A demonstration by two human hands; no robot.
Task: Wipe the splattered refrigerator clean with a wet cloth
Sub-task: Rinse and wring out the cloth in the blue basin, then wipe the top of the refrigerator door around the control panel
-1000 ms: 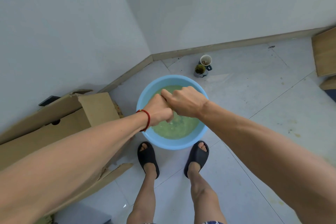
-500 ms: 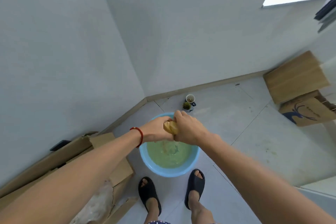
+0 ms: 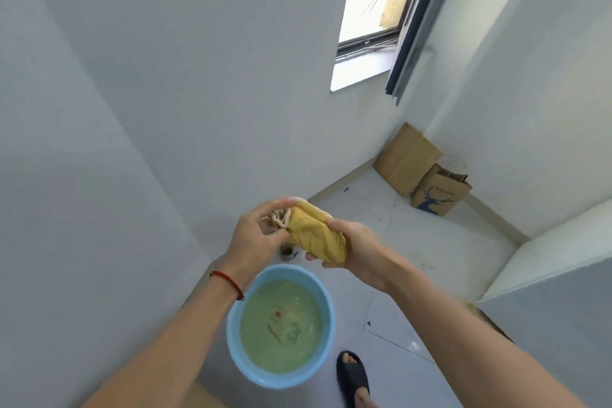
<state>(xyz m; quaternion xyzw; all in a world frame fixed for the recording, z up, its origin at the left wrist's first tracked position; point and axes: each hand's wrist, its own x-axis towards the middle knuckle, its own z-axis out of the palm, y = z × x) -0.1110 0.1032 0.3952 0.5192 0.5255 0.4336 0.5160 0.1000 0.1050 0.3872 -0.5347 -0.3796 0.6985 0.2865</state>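
Both hands are gripping the yellow cloth (image 3: 318, 233) above the basin (image 3: 326, 295), right hand (image 3: 356, 247) clutching it, left hand (image 3: 256, 233) pinching its end, wiping apparently not yet begun.

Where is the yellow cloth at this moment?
In the head view the cloth is near centre frame, twisted and held up between the left hand and right hand, above and just beyond the blue basin.

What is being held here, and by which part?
A rolled yellow cloth, above the blue basin. The right hand grips its lower end; the left hand fingers pinch the whitish upper end.
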